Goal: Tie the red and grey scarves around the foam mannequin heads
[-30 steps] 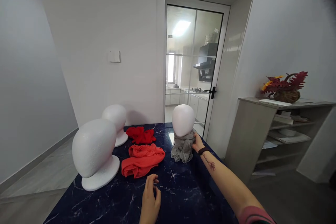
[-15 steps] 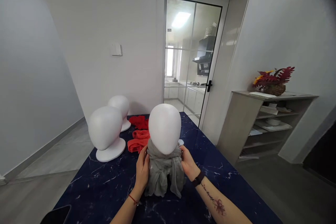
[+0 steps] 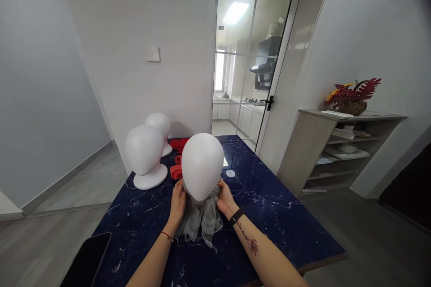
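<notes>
A white foam mannequin head (image 3: 202, 165) stands on the dark blue marble table (image 3: 269, 215) right in front of me, with a grey scarf (image 3: 201, 220) wrapped round its neck and hanging down. My left hand (image 3: 177, 204) is closed on the scarf at the head's left side. My right hand (image 3: 225, 197), with a black band on the wrist, grips the scarf on the right side. The head's base is hidden by the cloth.
Two more white foam heads (image 3: 145, 153) (image 3: 159, 124) stand at the table's far left, with red cloths (image 3: 178, 156) behind the near head. A black phone (image 3: 86, 263) lies at the near left edge. A glass door (image 3: 251, 67) and an open shelf (image 3: 340, 152) stand to the right.
The scarfed head was pulled from the far side of the table to right in front of me. My left hand came up onto the scarf, and both hands now grip it.
</notes>
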A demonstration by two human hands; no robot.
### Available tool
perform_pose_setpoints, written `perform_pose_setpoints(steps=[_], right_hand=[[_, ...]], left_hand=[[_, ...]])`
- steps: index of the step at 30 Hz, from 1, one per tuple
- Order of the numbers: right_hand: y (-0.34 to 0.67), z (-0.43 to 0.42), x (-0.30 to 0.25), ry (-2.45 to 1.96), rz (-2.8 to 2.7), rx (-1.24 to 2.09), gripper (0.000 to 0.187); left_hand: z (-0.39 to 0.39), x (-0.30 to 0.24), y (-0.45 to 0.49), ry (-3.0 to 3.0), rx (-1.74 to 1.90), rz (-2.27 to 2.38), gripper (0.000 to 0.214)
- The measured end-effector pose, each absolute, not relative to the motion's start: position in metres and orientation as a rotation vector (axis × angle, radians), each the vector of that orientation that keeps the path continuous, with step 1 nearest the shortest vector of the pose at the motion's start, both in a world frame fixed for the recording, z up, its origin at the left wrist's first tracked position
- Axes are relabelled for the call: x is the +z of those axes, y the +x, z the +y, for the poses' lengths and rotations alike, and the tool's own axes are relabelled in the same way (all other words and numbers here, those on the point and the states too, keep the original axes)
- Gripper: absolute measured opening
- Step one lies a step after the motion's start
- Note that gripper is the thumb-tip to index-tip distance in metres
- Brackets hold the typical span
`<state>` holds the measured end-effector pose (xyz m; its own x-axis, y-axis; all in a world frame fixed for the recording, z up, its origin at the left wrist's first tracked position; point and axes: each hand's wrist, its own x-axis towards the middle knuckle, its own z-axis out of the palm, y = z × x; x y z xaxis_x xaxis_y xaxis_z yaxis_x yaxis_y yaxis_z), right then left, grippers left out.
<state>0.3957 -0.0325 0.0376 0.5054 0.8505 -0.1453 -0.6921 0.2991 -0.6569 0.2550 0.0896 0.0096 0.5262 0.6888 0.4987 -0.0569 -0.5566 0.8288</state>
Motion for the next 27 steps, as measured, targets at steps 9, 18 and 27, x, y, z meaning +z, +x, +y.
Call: perform_pose_setpoints(steps=[9,18,27], right_hand=[[0.396,-0.034,0.029,-0.897,-0.367,0.958,0.021],[0.399,-0.046,0.026,-1.155,-0.496,0.864,0.036],[0.409,-0.047,0.022,-0.973,-0.409,1.038,0.029]], left_hand=[[0.082,0.012,0.252,1.864,1.038,0.640,0.039],[0.061,0.028,0.239,2.161,1.240,0.876,0.009],[0.046,0.029,0.239,2.622,0.830,0.294,0.024]])
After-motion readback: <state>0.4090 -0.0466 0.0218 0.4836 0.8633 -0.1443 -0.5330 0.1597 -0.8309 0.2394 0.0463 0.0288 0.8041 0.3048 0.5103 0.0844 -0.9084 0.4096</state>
